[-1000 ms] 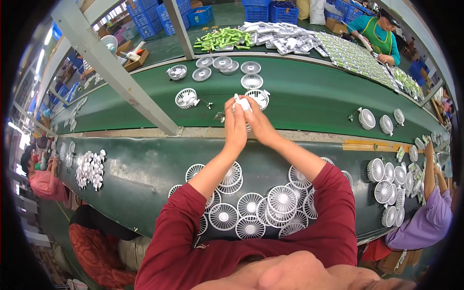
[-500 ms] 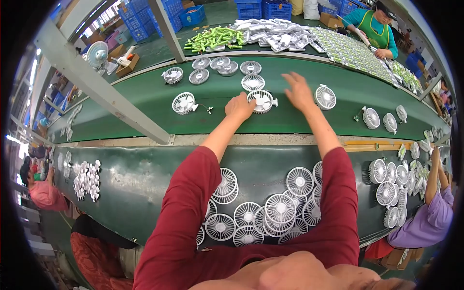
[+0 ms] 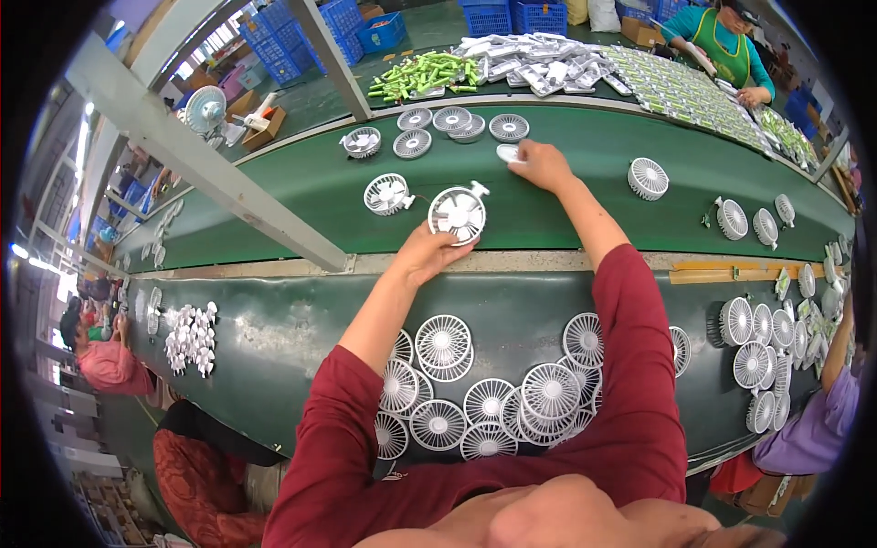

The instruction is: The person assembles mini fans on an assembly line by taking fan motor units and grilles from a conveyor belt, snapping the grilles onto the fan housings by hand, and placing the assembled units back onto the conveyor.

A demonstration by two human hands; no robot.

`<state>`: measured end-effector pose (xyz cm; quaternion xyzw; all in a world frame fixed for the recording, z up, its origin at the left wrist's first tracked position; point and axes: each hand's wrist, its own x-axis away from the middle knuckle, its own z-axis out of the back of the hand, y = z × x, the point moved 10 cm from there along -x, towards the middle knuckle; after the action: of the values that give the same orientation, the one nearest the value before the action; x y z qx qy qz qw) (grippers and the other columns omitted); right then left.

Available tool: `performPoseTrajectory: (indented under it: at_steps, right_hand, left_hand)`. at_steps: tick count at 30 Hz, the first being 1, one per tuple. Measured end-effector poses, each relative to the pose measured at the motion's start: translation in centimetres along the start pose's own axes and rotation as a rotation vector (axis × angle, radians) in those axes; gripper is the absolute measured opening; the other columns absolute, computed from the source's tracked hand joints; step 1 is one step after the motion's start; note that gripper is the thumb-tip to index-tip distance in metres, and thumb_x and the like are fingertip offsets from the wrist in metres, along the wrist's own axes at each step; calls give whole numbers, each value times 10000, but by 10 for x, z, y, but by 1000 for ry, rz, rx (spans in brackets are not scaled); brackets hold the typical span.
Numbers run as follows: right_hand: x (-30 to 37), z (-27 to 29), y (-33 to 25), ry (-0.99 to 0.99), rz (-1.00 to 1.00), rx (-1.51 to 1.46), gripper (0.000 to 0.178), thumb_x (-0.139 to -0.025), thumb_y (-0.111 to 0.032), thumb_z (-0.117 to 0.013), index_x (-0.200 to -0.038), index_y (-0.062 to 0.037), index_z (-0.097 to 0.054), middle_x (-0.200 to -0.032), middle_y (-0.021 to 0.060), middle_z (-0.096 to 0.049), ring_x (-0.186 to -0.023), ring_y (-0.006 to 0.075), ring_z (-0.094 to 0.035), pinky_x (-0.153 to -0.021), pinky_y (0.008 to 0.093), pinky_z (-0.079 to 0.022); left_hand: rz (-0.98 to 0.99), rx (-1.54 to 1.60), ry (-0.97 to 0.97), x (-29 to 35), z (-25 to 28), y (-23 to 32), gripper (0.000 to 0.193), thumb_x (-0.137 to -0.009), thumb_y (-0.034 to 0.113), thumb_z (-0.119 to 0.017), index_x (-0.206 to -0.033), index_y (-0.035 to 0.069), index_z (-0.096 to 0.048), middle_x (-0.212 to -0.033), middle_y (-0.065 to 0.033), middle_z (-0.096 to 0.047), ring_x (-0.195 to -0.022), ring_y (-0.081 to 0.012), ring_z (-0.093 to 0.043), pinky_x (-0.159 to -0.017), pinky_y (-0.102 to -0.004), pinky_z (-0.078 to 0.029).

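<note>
My left hand (image 3: 427,256) holds a white fan head (image 3: 457,216) above the near edge of the green belt, its blades facing up and its small stem pointing away. Farther off to the right, my right hand (image 3: 545,167) pinches a round white fan grille (image 3: 509,153), which is tilted, with its right side hidden by the fingers. Left of the held fan head lies another open fan head (image 3: 386,194) with a wire. Beyond them, several loose grilles (image 3: 413,143) and one more open fan head (image 3: 362,142) rest on the belt.
Many loose grilles (image 3: 439,425) overlap on the near table (image 3: 274,329). Closed fan heads (image 3: 648,179) sit on the belt to the right. A grey metal post (image 3: 219,173) slants across the left. A co-worker in a green apron (image 3: 722,50) stands across the belt.
My left hand has lifted the fan head off the belt and drawn it nearer, tilting it. My right hand has moved left and taken hold of the grille that lay behind it.
</note>
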<state>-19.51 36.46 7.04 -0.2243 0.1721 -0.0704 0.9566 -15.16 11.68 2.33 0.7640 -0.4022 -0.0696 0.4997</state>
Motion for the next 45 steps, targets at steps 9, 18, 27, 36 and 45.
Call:
performPoseTrajectory:
  at_steps: [9,18,27,36,45]
  right_hand:
    - [64,32,-86,-190,-119,-1139,323,-841,-155,-690,-1082,-5,-535,-880,86,-661,-675,110,-631,-425,216,-480]
    - [131,48,-183,62,395,-403,495,-849,-160,-577,-1322,-80,-454,-1233,177,-519,-1120,354,-497,-939,424,-422]
    - [173,40,-218,44,579,-235,858,-800,-527,-619,-1431,-44,-296,-1450,237,-269,-1296,429,-316,-1075,479,-290]
    - [176,16,-232,-95,376,-927,725,-951,-478,-439,-1414,28,-203,-1375,256,-361,-1281,350,-390,-1059,389,-310]
    - [130,21,-147,-191,82,-589,617,-925,-426,-511,-1347,11,-400,-1283,262,-508,-1189,353,-512,-993,375,-393]
  left_hand:
    - [-146,420,33,23,-11,0,526,-874,384,-647,-1270,82,-478,-1253,-98,-557,-1177,-255,-532,-1037,-470,-412]
    - [-169,489,-125,59,-39,6,482,-966,391,-476,-1318,63,-450,-1291,-109,-533,-1201,-253,-511,-1025,-450,-412]
    - [-232,606,-43,93,-51,19,478,-992,448,-375,-1287,83,-467,-1256,-109,-552,-1174,-256,-526,-987,-426,-431]
    - [-1055,-318,400,155,-59,62,407,-1034,245,-301,-1385,38,-310,-1330,-118,-390,-1202,-189,-425,-1010,-320,-346]
    - [-801,-822,207,79,-50,48,528,-987,277,-437,-1414,16,-270,-1393,-191,-419,-1197,-323,-492,-986,-384,-391]
